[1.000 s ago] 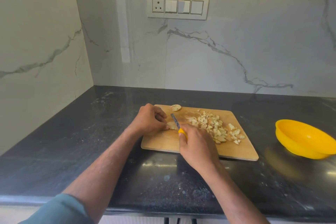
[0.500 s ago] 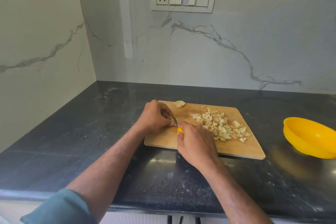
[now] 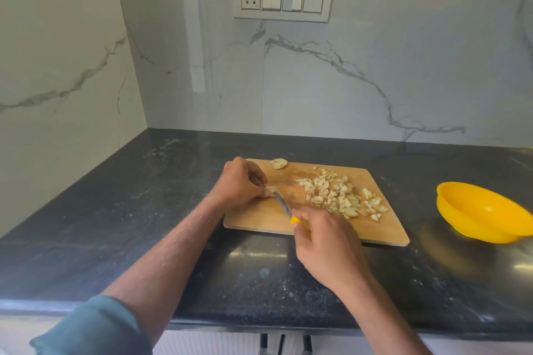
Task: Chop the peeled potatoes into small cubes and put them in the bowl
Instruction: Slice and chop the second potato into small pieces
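Just right of the left hand (image 3: 240,183), which pinches a small potato piece (image 3: 271,189), the right hand (image 3: 326,242) grips the knife (image 3: 284,206). Beyond the blade lie many cut cubes (image 3: 337,194); one slice (image 3: 279,163) waits uncut, and the bowl (image 3: 484,212) seems empty.

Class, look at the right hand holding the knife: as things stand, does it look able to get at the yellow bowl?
Probably yes. The yellow bowl sits on the counter to the right of the cutting board, with nothing between it and the right hand. But that hand grips the knife, so it would likely need freeing first.
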`<state>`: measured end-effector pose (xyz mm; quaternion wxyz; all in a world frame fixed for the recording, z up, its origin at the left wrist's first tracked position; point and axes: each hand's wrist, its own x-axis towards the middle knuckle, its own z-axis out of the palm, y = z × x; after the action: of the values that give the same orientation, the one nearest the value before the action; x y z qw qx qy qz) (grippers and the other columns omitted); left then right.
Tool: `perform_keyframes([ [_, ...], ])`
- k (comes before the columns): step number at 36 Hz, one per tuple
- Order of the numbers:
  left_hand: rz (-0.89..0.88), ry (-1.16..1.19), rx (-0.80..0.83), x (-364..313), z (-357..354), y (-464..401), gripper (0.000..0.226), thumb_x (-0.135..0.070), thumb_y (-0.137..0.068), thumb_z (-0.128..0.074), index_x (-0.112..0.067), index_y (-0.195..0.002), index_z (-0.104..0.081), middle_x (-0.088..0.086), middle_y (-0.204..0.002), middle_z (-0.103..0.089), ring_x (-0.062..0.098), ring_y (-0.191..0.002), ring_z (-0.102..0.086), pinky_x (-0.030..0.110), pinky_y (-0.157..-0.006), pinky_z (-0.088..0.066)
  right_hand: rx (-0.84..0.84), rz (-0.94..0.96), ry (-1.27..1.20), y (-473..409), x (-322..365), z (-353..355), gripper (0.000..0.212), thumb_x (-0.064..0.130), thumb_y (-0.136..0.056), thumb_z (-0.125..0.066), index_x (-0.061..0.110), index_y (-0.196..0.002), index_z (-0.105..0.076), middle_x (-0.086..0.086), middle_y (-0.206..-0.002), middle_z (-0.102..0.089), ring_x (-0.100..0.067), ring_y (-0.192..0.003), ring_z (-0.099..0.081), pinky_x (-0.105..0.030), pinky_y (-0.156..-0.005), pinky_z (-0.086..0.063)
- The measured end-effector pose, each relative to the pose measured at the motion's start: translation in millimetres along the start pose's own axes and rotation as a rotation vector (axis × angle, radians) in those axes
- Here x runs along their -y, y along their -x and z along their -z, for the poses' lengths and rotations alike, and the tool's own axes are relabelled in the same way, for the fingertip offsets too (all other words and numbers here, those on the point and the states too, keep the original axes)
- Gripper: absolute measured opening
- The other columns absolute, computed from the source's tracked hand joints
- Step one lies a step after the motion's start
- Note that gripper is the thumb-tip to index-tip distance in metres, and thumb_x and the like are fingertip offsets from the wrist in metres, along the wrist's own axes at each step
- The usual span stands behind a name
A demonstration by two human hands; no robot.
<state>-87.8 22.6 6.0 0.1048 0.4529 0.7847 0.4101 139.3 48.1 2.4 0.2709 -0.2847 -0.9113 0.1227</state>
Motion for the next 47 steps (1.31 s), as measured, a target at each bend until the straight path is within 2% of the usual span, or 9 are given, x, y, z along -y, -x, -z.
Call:
perform_keyframes([
  [2,0.008,0.008,0.007,-1,1,0,0.024,-0.009,-0.07,-0.093,-0.012,-0.088,-0.078,0.0,-0.077,-0.076,0.007,-0.072,-0.074,0.026,-0.077,-0.063,-0.059,-0.032,-0.04,-1,0,5,0.029,0.026,-0.099,-0.057,0.021,-0.125,-0.068,0.01,-0.102,-0.075,-0.001,-0.069,-0.062,-0.007,-0.057,-0.037],
  [7,0.026,0.015,0.006,-1,1,1,0.024,-0.011,-0.069,-0.094,-0.013,-0.087,-0.078,0.0,-0.076,-0.076,0.007,-0.071,-0.074,0.027,-0.077,-0.063,-0.116,-0.041,-0.069,-18,3,-1,0.028,0.027,-0.1,-0.055,0.019,-0.124,-0.068,0.005,-0.097,-0.075,-0.011,-0.076,-0.067,-0.023,-0.063,-0.054],
  [12,0.024,0.034,-0.003,0,3,1,0.025,-0.01,-0.066,-0.095,-0.012,-0.084,-0.078,0.002,-0.073,-0.076,0.009,-0.07,-0.074,0.028,-0.076,-0.063,-0.079,-0.036,0.019,-37,7,-23,0.029,0.031,-0.1,-0.052,0.021,-0.123,-0.067,0.005,-0.09,-0.073,-0.011,-0.066,-0.058,-0.018,-0.052,-0.036],
  [18,0.011,0.068,0.023,1,6,2,0.025,0.0,-0.067,-0.093,-0.004,-0.086,-0.077,0.004,-0.071,-0.076,0.01,-0.069,-0.075,0.023,-0.074,-0.061,-0.047,-0.01,0.08,-40,10,-31,0.033,0.034,-0.102,-0.049,0.027,-0.131,-0.062,0.005,-0.094,-0.074,-0.015,-0.075,-0.065,-0.016,-0.047,-0.022],
  [23,0.003,0.077,0.03,0,7,3,0.022,0.003,-0.068,-0.09,-0.006,-0.083,-0.077,0.003,-0.069,-0.076,0.009,-0.067,-0.075,0.015,-0.069,-0.058,-0.048,0.004,0.108,-38,14,-30,0.033,0.034,-0.103,-0.047,0.029,-0.132,-0.06,0.007,-0.091,-0.073,-0.008,-0.062,-0.044,-0.011,-0.046,-0.016],
  [29,-0.006,0.083,0.023,-3,7,5,0.023,0.004,-0.069,-0.089,-0.014,-0.074,-0.076,-0.002,-0.064,-0.075,0.009,-0.065,-0.074,0.015,-0.068,-0.057,-0.003,0.001,0.124,-38,16,-27,0.032,0.031,-0.103,-0.048,0.028,-0.132,-0.06,0.006,-0.097,-0.074,-0.014,-0.08,-0.067,-0.022,-0.057,-0.034],
  [36,0.011,0.09,0.008,-2,4,5,0.022,0.003,-0.069,-0.09,-0.013,-0.075,-0.076,-0.002,-0.066,-0.075,0.011,-0.067,-0.075,0.016,-0.08,-0.057,0.028,0.004,0.105,-38,16,-28,0.03,0.027,-0.101,-0.052,0.025,-0.129,-0.061,0.004,-0.098,-0.073,-0.017,-0.083,-0.067,-0.028,-0.063,-0.043],
  [40,0.02,0.085,-0.001,1,4,3,0.021,0.002,-0.069,-0.091,-0.006,-0.081,-0.077,0.003,-0.07,-0.076,0.01,-0.067,-0.075,0.016,-0.071,-0.057,0.018,0.026,0.12,-33,15,-28,0.029,0.026,-0.101,-0.052,0.025,-0.128,-0.062,0.005,-0.095,-0.072,-0.013,-0.072,-0.055,-0.026,-0.061,-0.039],
  [47,0.007,0.026,-0.031,4,2,-1,0.021,-0.005,-0.071,-0.092,-0.01,-0.084,-0.077,0.001,-0.073,-0.076,0.007,-0.069,-0.074,0.024,-0.075,-0.062,0.012,0.038,0.063,-10,8,-22,0.031,0.028,-0.1,-0.053,0.025,-0.13,-0.061,0.009,-0.099,-0.072,-0.01,-0.081,-0.064,-0.021,-0.065,-0.048],
])
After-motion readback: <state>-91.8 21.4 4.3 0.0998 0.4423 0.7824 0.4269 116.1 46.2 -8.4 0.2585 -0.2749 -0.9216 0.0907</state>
